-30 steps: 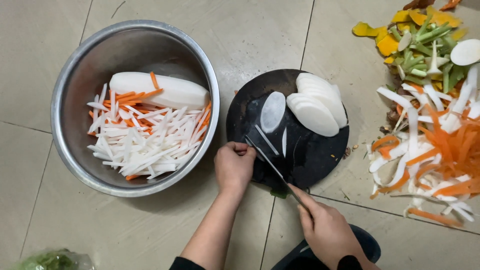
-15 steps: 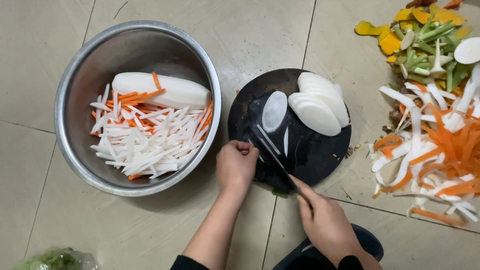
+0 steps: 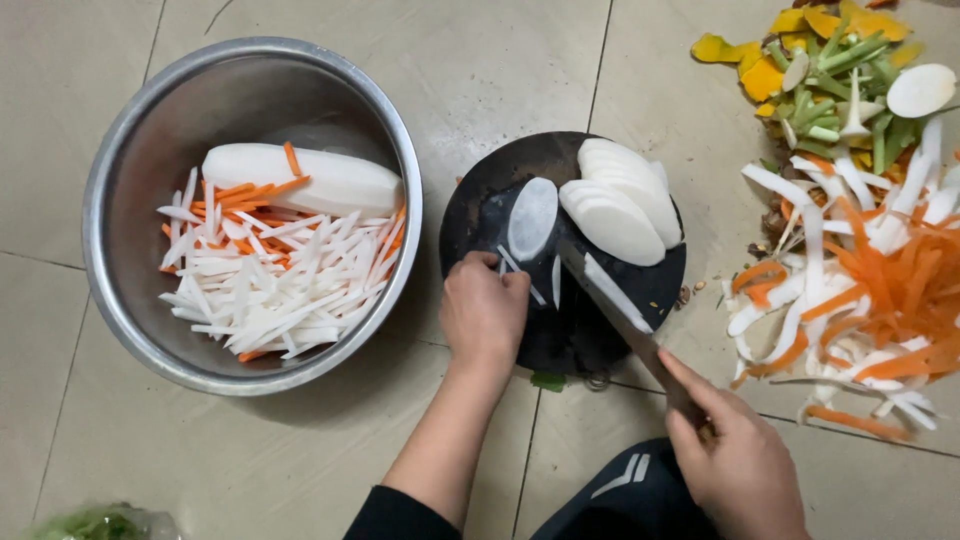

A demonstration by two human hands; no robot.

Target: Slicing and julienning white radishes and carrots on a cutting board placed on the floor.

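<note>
My left hand (image 3: 484,312) has its fingers curled down on a thin white radish slice (image 3: 531,218) on the round dark cutting board (image 3: 500,190), while my right hand (image 3: 735,465) is closed around the knife (image 3: 605,290) handle. The slice looks wet, stiff and brittle, so I judge it slippery and best pinned flat from above, near the edge away from the blade.

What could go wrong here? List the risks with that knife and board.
The left hand rests on the round dark board close beside the knife held by the right hand; a slip could nick fingers. The stacked radish slices near the board's edge may slide onto the tiled floor.
</note>
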